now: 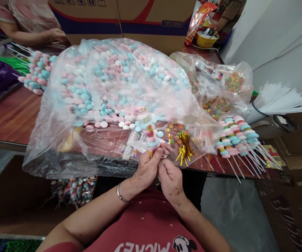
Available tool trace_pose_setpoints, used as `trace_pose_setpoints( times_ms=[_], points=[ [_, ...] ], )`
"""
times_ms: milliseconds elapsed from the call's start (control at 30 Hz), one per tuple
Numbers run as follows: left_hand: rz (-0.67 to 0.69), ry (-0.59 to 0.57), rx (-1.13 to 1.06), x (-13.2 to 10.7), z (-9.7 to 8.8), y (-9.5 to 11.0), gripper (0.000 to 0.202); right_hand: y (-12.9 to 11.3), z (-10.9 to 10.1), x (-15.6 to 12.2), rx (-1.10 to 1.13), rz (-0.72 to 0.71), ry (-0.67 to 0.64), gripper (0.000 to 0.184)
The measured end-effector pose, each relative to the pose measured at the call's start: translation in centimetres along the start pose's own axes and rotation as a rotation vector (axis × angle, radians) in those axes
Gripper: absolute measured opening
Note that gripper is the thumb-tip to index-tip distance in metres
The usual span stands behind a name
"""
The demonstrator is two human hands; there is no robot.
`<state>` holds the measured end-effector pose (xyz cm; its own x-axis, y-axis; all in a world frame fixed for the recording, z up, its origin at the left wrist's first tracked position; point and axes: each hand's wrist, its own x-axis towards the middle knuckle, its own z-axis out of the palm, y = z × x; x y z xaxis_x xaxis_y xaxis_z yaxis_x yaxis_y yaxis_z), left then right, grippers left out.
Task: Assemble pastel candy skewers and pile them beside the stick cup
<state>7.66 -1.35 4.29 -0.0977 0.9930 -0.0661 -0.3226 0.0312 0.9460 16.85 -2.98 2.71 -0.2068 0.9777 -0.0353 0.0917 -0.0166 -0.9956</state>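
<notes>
My left hand point(148, 168) is closed, thumb against fingers, at the gathered lower end of a wrapped marshmallow skewer point(151, 132). The skewer points away from me, with pastel and orange-red pieces in clear wrapping, slightly blurred. My right hand point(172, 178) is closed and touches the left just below the skewer. What its fingertips pinch is hidden; a bit of gold shows by the left thumb. Just right of the hands lies a bunch of gold twist ties point(185, 145). Small printed wrappers point(135, 143) lie beyond my left hand.
A large clear bag of pink, blue and white marshmallows point(124, 77) covers the table's middle. Unwrapped skewers point(237, 134) lie at right, near a container of white sticks point(277, 99). Below left, a carton holds wrapped skewers point(73, 190). Another person's hand point(56, 36) is at upper left.
</notes>
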Motion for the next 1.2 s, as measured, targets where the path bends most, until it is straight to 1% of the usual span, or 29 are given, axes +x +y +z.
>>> trace_pose_setpoints(
  times_ms=[100, 167, 233, 300, 333, 367, 433, 467, 533, 600, 633, 667, 733, 767, 800, 833, 867, 900, 933, 967, 1000, 1067, 1100, 1167, 1200],
  points=[
    [0.016, -0.017, 0.124, -0.2, -0.5, 0.2, 0.037, 0.0, 0.3, -0.2, -0.027, 0.003, 0.023, 0.04],
    [-0.001, -0.018, 0.163, -0.3, -0.8, 0.4, 0.038, -0.2, 0.1, -0.2, -0.056, -0.005, 0.003, 0.038],
    [-0.013, -0.018, 0.189, -0.4, -1.0, 0.6, 0.038, -0.8, -0.6, 0.0, -0.155, -0.072, -0.095, 0.034],
    [0.006, -0.001, 0.197, -0.5, -1.3, 0.9, 0.04, -1.8, -1.8, 0.4, -0.296, -0.198, -0.144, 0.028],
    [0.024, 0.014, 0.203, -0.5, -1.5, 1.1, 0.041, -2.3, -2.5, 0.7, -0.362, -0.272, -0.098, 0.025],
    [0.037, 0.033, 0.218, -0.5, -1.5, 1.1, 0.042, -2.9, -3.0, 1.0, -0.421, -0.343, -0.012, 0.023],
    [0.055, 0.043, 0.263, -0.5, -1.5, 1.1, 0.044, -3.7, -3.5, 1.6, -0.545, -0.467, 0.107, 0.025],
    [0.066, 0.027, 0.292, -0.5, -1.5, 0.9, 0.044, -4.0, -3.4, 1.8, -0.611, -0.509, 0.12, 0.027],
    [0.113, -0.02, 0.366, -0.6, -1.3, 0.4, 0.041, -3.9, -3.0, 2.3, -0.735, -0.555, 0.085, 0.025],
    [0.185, -0.108, 0.488, -0.9, -1.1, 0.3, 0.035, -3.4, -2.5, 2.6, -0.826, -0.567, 0.073, 0.024],
    [0.214, -0.191, 0.575, -1.2, -1.1, 0.6, 0.032, -3.0, -2.4, 2.7, -0.858, -0.57, 0.075, 0.027],
    [0.232, -0.304, 0.671, -1.5, -1.2, 1.3, 0.028, -2.6, -2.4, 2.7, -0.886, -0.573, 0.078, 0.028],
    [0.235, -0.599, 0.84, -2.3, -1.6, 3.4, 0.022, -1.9, -2.5, 2.7, -0.953, -0.596, 0.041, 0.03],
    [0.219, -0.705, 0.896, -2.6, -1.9, 4.6, 0.019, -1.6, -2.6, 2.7, -0.987, -0.63, -0.001, 0.03],
    [0.192, -0.779, 0.911, -2.8, -2.3, 5.9, 0.02, -1.4, -2.7, 2.6, -1.012, -0.677, -0.05, 0.031],
    [0.183, -0.766, 0.899, -2.8, -2.7, 6.9, 0.024, -1.2, -2.7, 2.5, -1.029, -0.732, -0.098, 0.032],
    [0.231, -0.658, 0.893, -2.6, -3.1, 7.7, 0.025, -1.2, -2.6, 2.4, -1.04, -0.793, -0.132, 0.032],
    [0.312, -0.523, 0.906, -2.3, -3.6, 8.1, 0.024, -1.2, -2.5, 2.3, -1.049, -0.854, -0.148, 0.033],
    [0.377, -0.42, 0.922, -1.8, -4.1, 8.2, 0.024, -1.4, -2.3, 2.2, -1.061, -0.909, -0.148, 0.032],
    [0.385, -0.381, 0.93, -1.1, -4.6, 8.0, 0.026, -1.6, -2.2, 2.1, -1.08, -0.955, -0.138, 0.031],
    [0.34, -0.41, 0.914, -0.4, -5.1, 7.5, 0.027, -1.9, -2.1, 2.1, -1.103, -0.994, -0.13, 0.03],
    [0.126, -0.571, 0.789, 0.9, -6.0, 6.6, 0.024, -2.5, -2.0, 2.0, -1.132, -1.041, -0.139, 0.031],
    [0.014, -0.626, 0.71, 1.4, -6.4, 6.2, 0.022, -2.8, -2.1, 2.0, -1.137, -1.045, -0.159, 0.032],
    [-0.142, -0.643, 0.6, 2.1, -7.0, 5.9, 0.022, -3.2, -2.4, 1.9, -1.14, -1.026, -0.216, 0.036],
    [-0.177, -0.639, 0.586, 2.2, -7.1, 5.8, 0.022, -3.4, -2.6, 1.8, -1.143, -1.006, -0.243, 0.036]
  ],
)
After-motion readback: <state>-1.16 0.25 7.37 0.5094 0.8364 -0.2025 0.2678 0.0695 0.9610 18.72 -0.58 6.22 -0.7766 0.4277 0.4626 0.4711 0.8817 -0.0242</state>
